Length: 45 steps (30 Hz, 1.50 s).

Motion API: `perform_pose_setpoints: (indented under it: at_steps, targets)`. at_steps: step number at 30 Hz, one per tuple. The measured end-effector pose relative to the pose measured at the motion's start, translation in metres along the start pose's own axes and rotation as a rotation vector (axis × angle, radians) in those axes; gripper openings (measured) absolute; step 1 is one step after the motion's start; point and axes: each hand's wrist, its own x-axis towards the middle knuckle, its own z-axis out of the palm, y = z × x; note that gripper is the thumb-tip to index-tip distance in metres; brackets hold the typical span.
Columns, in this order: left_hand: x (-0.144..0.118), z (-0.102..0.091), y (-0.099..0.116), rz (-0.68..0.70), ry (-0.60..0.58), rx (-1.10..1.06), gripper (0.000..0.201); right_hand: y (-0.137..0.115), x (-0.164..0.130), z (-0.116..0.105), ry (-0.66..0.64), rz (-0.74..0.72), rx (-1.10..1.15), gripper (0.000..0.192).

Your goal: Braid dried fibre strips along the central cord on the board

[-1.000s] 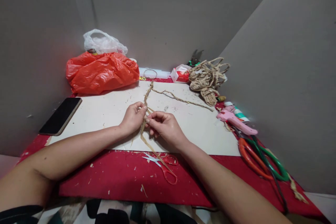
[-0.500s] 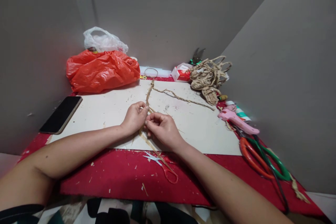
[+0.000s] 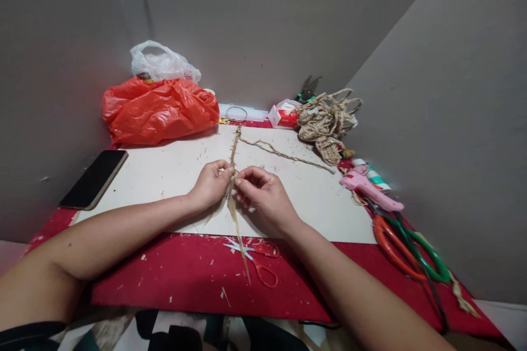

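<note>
At the centre of your clock face, over the white board (image 3: 321, 208), your two hands meet on a thin, brown, fibrous stem (image 3: 234, 149), which runs up toward 12 o'clock. Your left hand (image 3: 212, 184) pinches the stem between thumb and fingertips; your right hand (image 3: 263, 192), just beside it, seems to have thumb and forefinger pressed together on a fine straw-coloured strand (image 3: 236, 173) at the join, though its other fingers are partly hidden.

The step in hand looks like working that strand around or into the stem. The next move probably calls for a steady left pinch and light, even tension from your right, since dry fibre may split or slip.

Below your hands a flat, ribbon-like tail (image 3: 233, 214) bends once and tapers toward 6 o'clock, crossing the scissors (image 3: 256, 261) with red handles on the red cloth (image 3: 185, 274), which is speckled with pale scraps. From the stem's upper part, near 12, a knobbly, twisted branch (image 3: 284, 155) slants across to 3. At 2 lies coarse, plaited rope (image 3: 317, 120) in loose coils; near 3, a smooth pink glue gun (image 3: 370, 192); around 11, a glossy, crumpled red plastic bag (image 3: 160, 112).
</note>
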Motion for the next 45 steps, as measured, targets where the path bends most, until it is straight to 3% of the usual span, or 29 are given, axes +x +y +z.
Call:
perform_pose_setpoints:
  at_steps: [8, 17, 24, 35, 45]
  targets:
    - [0.0, -0.002, -0.002, -0.003, 0.06, -0.042, 0.018, 0.004, 0.003, -0.003, -0.03, 0.051, 0.013, 0.021]
    - [0.0, -0.001, 0.003, 0.059, 0.128, 0.091, 0.016, 0.013, 0.001, 0.006, -0.039, -0.074, -0.127, 0.009]
    - [0.001, -0.001, -0.002, 0.027, 0.071, 0.111, 0.018, 0.02, 0.002, 0.011, -0.044, -0.072, -0.161, 0.005]
    - [-0.002, 0.0, 0.002, 0.007, 0.091, 0.076, 0.017, 0.02, 0.001, 0.012, -0.082, -0.015, -0.155, 0.008]
    - [0.001, 0.0, -0.001, 0.003, 0.08, 0.016, 0.018, 0.021, 0.001, 0.012, -0.05, -0.067, -0.254, 0.009]
